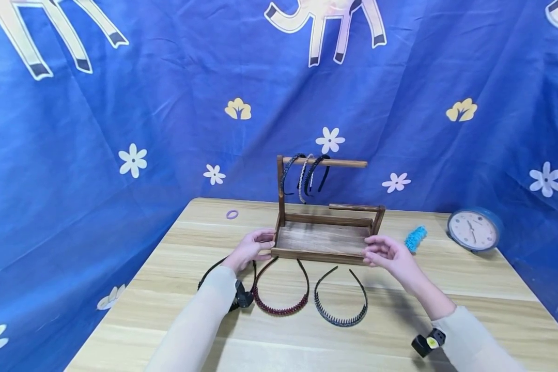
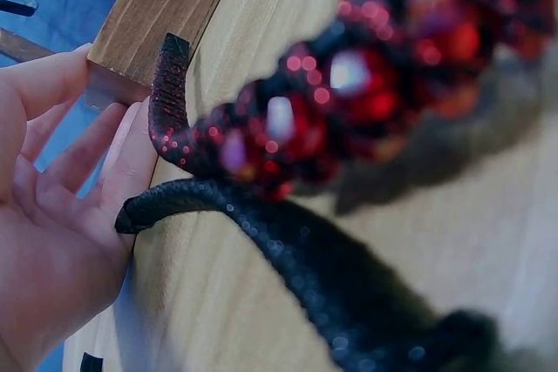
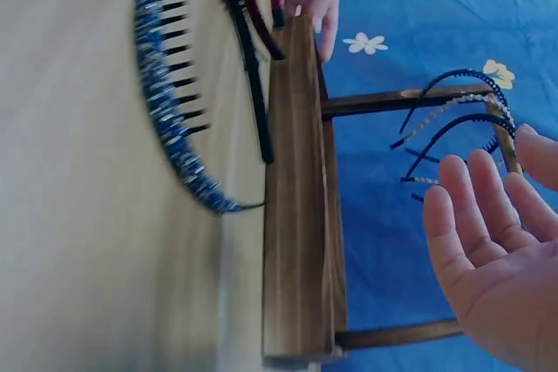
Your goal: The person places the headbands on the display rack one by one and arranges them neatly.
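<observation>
A brown wooden headband rack stands on the table, a tray base with a tall bar and a short one. My left hand touches its left front corner with fairly straight fingers. At the right front corner is my right hand, fingers loosely bent, palm bare in the right wrist view. In front lie a red beaded headband, a glittery blue toothed headband and a black headband, partly hidden by my left forearm. Three headbands hang on the upper bar, including a black one.
A blue alarm clock stands at the table's right edge, with a bright blue fuzzy hair tie nearer the rack. At the back left lies a small purple ring. A blue patterned cloth hangs behind the table.
</observation>
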{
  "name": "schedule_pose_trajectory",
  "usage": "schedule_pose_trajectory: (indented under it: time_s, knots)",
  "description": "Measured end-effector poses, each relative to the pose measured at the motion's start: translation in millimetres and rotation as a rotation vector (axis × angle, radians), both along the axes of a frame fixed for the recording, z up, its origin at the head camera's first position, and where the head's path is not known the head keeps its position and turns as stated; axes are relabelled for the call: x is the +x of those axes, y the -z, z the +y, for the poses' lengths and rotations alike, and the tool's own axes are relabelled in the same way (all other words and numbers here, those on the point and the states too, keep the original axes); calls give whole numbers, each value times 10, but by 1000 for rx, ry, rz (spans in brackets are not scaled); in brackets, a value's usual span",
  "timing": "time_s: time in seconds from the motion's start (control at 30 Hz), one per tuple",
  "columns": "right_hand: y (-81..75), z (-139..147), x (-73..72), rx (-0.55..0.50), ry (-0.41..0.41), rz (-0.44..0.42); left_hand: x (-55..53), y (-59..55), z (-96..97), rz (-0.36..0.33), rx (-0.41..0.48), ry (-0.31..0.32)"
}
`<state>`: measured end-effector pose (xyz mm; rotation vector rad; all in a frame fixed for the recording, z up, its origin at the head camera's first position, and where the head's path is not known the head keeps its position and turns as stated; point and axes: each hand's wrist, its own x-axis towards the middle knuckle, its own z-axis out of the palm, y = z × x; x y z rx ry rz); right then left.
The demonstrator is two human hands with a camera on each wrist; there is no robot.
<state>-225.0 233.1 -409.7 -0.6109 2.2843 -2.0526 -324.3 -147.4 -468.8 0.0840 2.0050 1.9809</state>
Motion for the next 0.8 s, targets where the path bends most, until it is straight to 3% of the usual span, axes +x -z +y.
schedule_pose_trajectory:
  time_s: [0.13, 0.47, 0.8]
  knots:
    - [80, 69, 130, 61, -29, 43, -3, 7, -1, -1, 5, 0]
    - [311, 98, 360, 147, -191, 96, -3, 29, 14, 10, 8, -11]
    - [501, -47, 414, 332, -205, 244, -10, 53, -4, 23, 14, 1]
